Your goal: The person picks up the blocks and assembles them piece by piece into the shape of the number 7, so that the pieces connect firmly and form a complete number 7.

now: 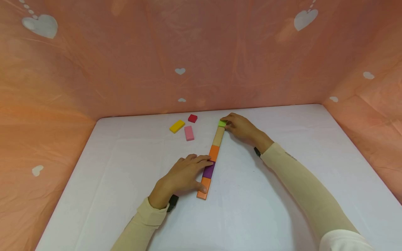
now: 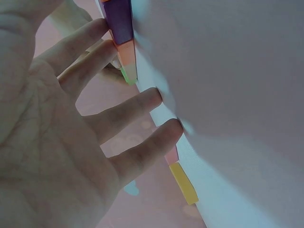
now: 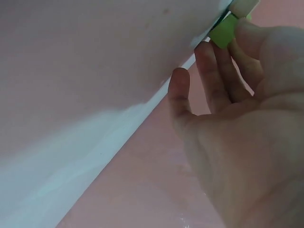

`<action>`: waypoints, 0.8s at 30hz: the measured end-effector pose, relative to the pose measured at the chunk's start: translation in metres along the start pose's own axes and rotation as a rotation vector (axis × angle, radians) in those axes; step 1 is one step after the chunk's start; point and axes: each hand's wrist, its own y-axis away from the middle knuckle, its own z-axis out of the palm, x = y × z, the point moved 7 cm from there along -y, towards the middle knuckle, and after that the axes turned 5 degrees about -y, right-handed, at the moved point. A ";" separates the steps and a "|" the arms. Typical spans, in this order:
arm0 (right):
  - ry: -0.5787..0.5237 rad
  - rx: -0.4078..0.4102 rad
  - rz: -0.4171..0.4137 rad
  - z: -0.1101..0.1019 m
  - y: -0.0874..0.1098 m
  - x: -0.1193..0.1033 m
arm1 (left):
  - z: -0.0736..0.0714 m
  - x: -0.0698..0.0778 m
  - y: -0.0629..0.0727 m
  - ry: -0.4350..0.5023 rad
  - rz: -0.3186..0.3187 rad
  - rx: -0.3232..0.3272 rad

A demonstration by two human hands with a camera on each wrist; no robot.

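Note:
A straight row of flat blocks runs away across the table in the head view. From near to far it has an orange block [image 1: 206, 182], a purple block [image 1: 208, 171], another orange block [image 1: 214, 152], a plain wooden block [image 1: 218, 136] and a small light green block [image 1: 222, 123]. My right hand [image 1: 243, 129] pinches the green block [image 3: 223, 31] between thumb and fingers at the far end. With spread, fairly straight fingers, my left hand [image 1: 182, 174] touches the row; its thumb lies on the near orange block, its fingertips by the purple one [image 2: 118, 21].
Left of the row's far end lie a yellow block [image 1: 177, 126], a small red block [image 1: 192, 118] and a pink block [image 1: 189, 133]. A white cloth covers the table [image 1: 125, 174]. Pinkish-orange curtains [image 1: 204, 52] with pale hearts stand behind and at both sides.

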 end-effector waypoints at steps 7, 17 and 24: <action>-0.045 -0.020 0.015 0.001 0.000 0.003 | -0.001 0.000 0.000 0.003 -0.004 -0.007; -0.086 -0.029 -0.005 0.001 0.000 0.002 | -0.001 0.000 0.001 -0.001 -0.004 -0.008; -0.070 -0.035 -0.010 -0.001 0.000 0.001 | -0.002 0.001 0.000 0.006 -0.004 -0.001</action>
